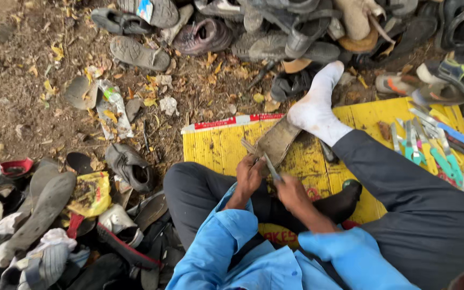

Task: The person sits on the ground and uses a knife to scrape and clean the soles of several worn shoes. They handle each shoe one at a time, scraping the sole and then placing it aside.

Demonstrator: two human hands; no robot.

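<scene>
I see my left hand (249, 177) gripping the near end of a worn sole (277, 142), which lies on the yellow board (216, 147) at the centre, its far end pinned under my socked foot (313, 110). My right hand (292, 192) is clenched around a blade (270, 167) set against the sole's near edge. I judge the trimming barely started: the sole looks whole. Tools (430, 147) lie on the right, shoes (275, 32) piled far.
</scene>
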